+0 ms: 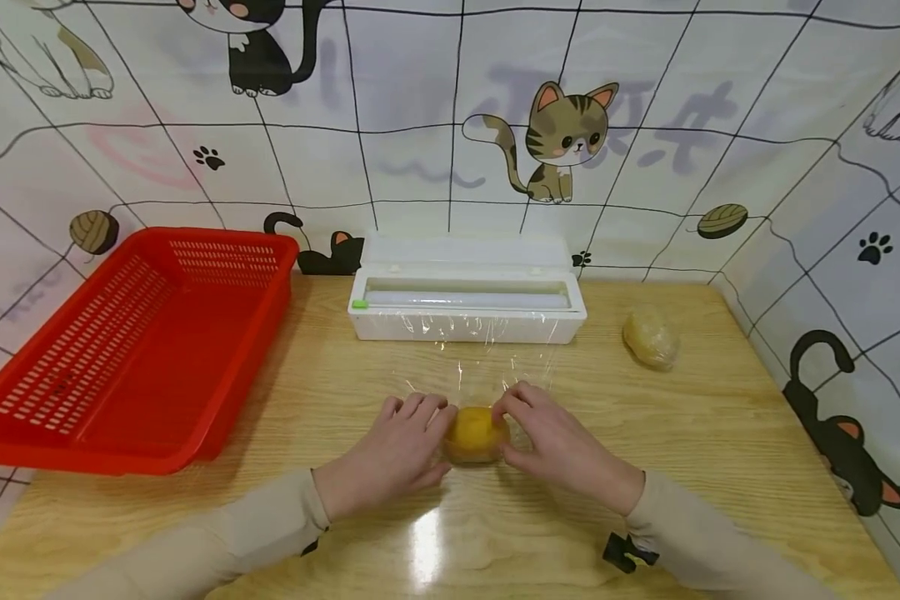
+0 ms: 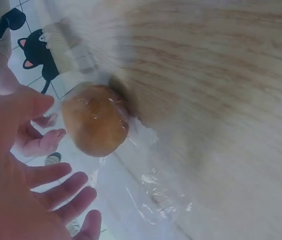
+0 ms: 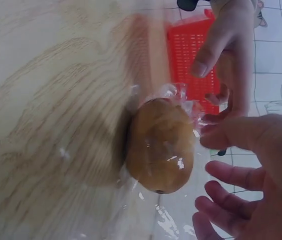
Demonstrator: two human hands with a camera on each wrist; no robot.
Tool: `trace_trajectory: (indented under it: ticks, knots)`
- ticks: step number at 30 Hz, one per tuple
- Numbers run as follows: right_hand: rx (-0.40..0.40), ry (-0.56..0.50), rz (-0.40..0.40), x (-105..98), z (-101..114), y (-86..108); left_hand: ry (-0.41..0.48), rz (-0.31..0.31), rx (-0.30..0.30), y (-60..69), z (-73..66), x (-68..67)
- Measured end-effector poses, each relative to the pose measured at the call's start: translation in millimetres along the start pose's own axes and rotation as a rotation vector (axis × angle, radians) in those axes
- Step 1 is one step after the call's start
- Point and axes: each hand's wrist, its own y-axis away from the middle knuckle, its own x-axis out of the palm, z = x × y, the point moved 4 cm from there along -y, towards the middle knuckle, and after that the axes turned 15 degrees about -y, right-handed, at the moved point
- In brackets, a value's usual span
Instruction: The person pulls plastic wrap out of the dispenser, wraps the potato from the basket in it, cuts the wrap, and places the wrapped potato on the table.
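"Yellow fruit [image 1: 474, 442] is between the two hands, am I right?"

"Yes, it lies on the worktop [image 1: 705, 400], in front of the white box [image 1: 390, 327] with the film roll [image 1: 468, 300]. Clear film [image 2: 153, 179] covers it and continues beside it in loose folds."

"And how are the fingers? Do they grasp it?"

"As I see, no. On the left hand [image 1: 390, 450] they are relaxed and spread, and on the right hand [image 1: 551, 437] it is the same. Both are very close around the fruit, but whether a fingertip touches the film, I cannot tell."

"Which step is this, in your opinion?"

"I believe it is the wrapping: the film is over the fruit, but its edges are not yet gathered tightly. It also seems joined to the roll."

"Then what does the next move ask?"

"I would say, to press the film along the sides and tuck it under gently, then to separate it from the box. One wrapped piece [image 1: 651, 337] rests to the right of the box, so perhaps this one should look similar."
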Motion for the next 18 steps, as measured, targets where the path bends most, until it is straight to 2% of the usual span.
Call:
trace_trajectory:
  ticks: [2,6,13,18]
  knots:
    - [-0.014,-0.003,-0.006,2,-2,-0.2,0.014,0.018,-0.009,-3.2,-0.7,3.3]
    - [-0.033,-0.017,0.006,5,-9,-2.1,0.100,0.062,-0.034,-11.1,3.2,11.3]
    - [0.042,-0.080,0.068,11,-22,-8.3,0.213,0.123,-0.057,-21.1,11.7,22.0]
    - [0.046,-0.143,0.078,12,-27,-10.9,0.264,0.126,-0.046,-20.9,14.8,23.9]
